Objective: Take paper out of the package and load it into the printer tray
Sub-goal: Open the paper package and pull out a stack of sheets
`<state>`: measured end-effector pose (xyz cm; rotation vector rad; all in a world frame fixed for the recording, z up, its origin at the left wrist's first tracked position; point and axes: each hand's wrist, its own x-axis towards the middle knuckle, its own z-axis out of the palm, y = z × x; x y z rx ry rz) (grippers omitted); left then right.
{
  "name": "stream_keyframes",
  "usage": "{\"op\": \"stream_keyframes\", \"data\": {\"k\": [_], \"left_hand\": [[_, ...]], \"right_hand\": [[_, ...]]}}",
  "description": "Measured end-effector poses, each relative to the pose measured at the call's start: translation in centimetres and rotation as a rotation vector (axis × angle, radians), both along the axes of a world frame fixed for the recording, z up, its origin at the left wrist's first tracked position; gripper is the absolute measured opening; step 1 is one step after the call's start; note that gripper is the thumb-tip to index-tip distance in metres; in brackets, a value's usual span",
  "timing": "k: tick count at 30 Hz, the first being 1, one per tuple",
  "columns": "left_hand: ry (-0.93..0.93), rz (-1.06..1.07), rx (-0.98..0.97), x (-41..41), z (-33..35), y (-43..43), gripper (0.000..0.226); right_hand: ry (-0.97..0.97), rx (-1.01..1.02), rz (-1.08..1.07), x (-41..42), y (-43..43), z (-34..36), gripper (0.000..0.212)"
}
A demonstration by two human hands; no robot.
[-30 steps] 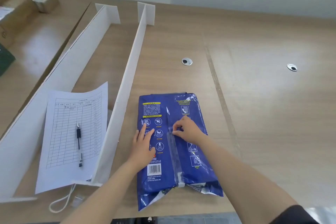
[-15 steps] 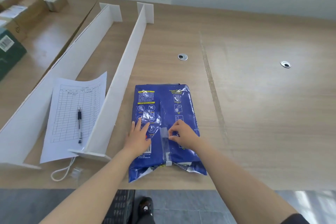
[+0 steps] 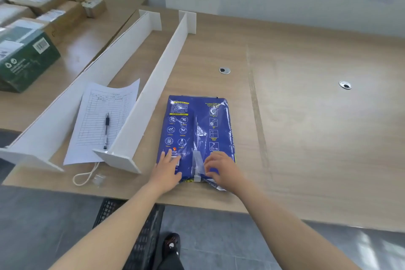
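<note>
A blue paper package [image 3: 197, 129] lies flat on the wooden table [image 3: 306, 138], its back seam facing up and its near end close to the table's front edge. My left hand [image 3: 167, 170] rests flat on the package's near left corner, fingers spread. My right hand [image 3: 221, 167] lies on the near right part, its fingertips at the clear tape strip [image 3: 198, 164] over the seam. The wrapper's near end looks torn and crumpled. No printer or tray is in view.
A white divider [image 3: 151, 94] stands just left of the package, a second divider [image 3: 87, 85] further left. Between them lie a printed form [image 3: 98, 127] with a pen [image 3: 106, 129]. Cardboard boxes [image 3: 43, 6] and a green box [image 3: 24, 59] sit far left. A white cord [image 3: 85, 175] lies near the edge.
Both hands have slid along the package toward its near end. The view has pulled back, so the table edge, the floor and more boxes at the left show now.
</note>
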<state>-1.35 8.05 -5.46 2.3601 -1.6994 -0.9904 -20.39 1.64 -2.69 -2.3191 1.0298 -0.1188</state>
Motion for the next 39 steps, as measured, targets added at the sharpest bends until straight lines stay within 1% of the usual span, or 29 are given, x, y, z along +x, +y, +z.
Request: {"op": "stream_keyframes", "data": {"k": [3,8,11,14,18,20,21,22,25,27,29,30,31,32,34,36,37,39], "left_hand": [[0.008,-0.01,0.008,-0.3,0.0,1.3,0.061],[0.03,0.01,-0.009,-1.2,0.8,2.7,0.057],[0.06,0.035,-0.016,-1.7,1.2,3.4,0.057],[0.087,0.053,-0.031,-2.0,1.6,4.2,0.056],[0.14,0.086,-0.079,-2.2,2.0,5.1,0.05],[0.149,0.1,-0.095,-2.2,2.2,5.4,0.048],[0.146,0.102,-0.102,-2.1,2.2,5.6,0.047],[0.143,0.106,-0.11,-2.1,2.3,5.7,0.047],[0.15,0.137,-0.142,-1.8,2.4,5.7,0.045],[0.163,0.154,-0.165,-1.5,2.4,5.6,0.043],[0.181,0.167,-0.183,-1.4,2.4,5.2,0.041],[0.188,0.174,-0.188,-1.3,2.5,5.0,0.039],[0.192,0.18,-0.188,-1.3,2.5,4.8,0.038],[0.192,0.18,-0.185,-1.3,2.4,4.6,0.037],[0.18,0.158,-0.178,-1.1,2.2,4.1,0.034],[0.169,0.125,-0.173,-0.8,2.0,3.6,0.037],[0.16,0.104,-0.168,-0.7,1.8,3.4,0.041],[0.115,0.054,-0.146,-0.5,1.5,2.9,0.053]], "right_hand": [[-0.019,0.005,0.055,-0.7,0.8,0.4,0.007],[0.019,0.063,0.118,-1.9,2.6,1.0,0.01],[0.053,0.085,0.091,-2.5,3.6,1.5,0.013],[0.094,0.177,0.066,-2.9,4.5,1.9,0.012],[0.272,0.318,0.125,-4.3,6.2,1.3,0.013],[0.334,0.379,0.105,-5.5,7.0,0.6,0.007],[0.333,0.428,0.054,-6.1,7.3,0.2,0.018],[0.305,0.498,-0.028,-6.6,7.5,0.0,0.024],[0.141,0.81,-0.399,-8.0,7.7,-0.6,0.015],[-0.001,0.994,-0.71,-8.9,7.6,-1.2,0.018],[-0.102,1.096,-0.953,-9.9,7.4,-1.9,0.021],[-0.135,1.11,-1.041,-10.4,7.2,-2.1,0.025],[-0.151,1.084,-1.102,-10.8,7.0,-2.1,0.029],[-0.143,1.002,-1.132,-11.2,6.7,-2.2,0.033],[-0.105,0.747,-1.127,-11.4,5.7,-2.1,0.034],[-0.16,0.508,-1.037,-10.5,4.4,-1.7,0.025],[-0.199,0.442,-0.97,-9.7,3.9,-1.3,0.02],[-0.217,0.325,-0.789,-7.7,3.0,-0.7,0.015]]}}
